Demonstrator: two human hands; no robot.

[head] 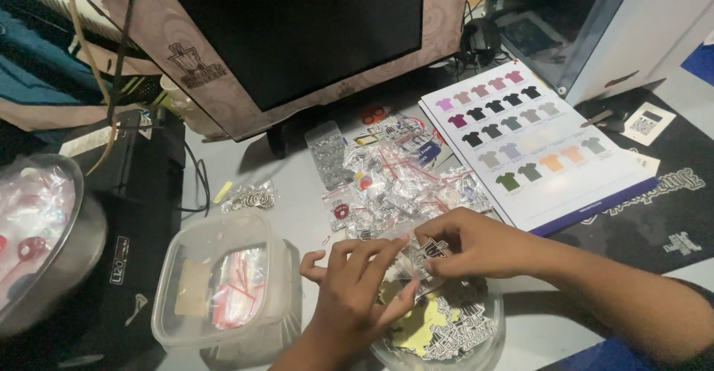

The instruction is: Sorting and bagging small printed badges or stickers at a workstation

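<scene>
A small clear plastic bag (416,263) with a black-and-white sticker inside sits pinched between both sets of fingers, held flat just above a round clear bowl (476,345) — that bowl is heaped with more black-and-white cut stickers and a few yellow ones, at the worktop's near edge.

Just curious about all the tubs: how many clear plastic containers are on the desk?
2. A square clear container sits left of the hands, holding packets. A round clear container lies under the left hand and right hand, holding stickers. Others may be hidden.
</scene>
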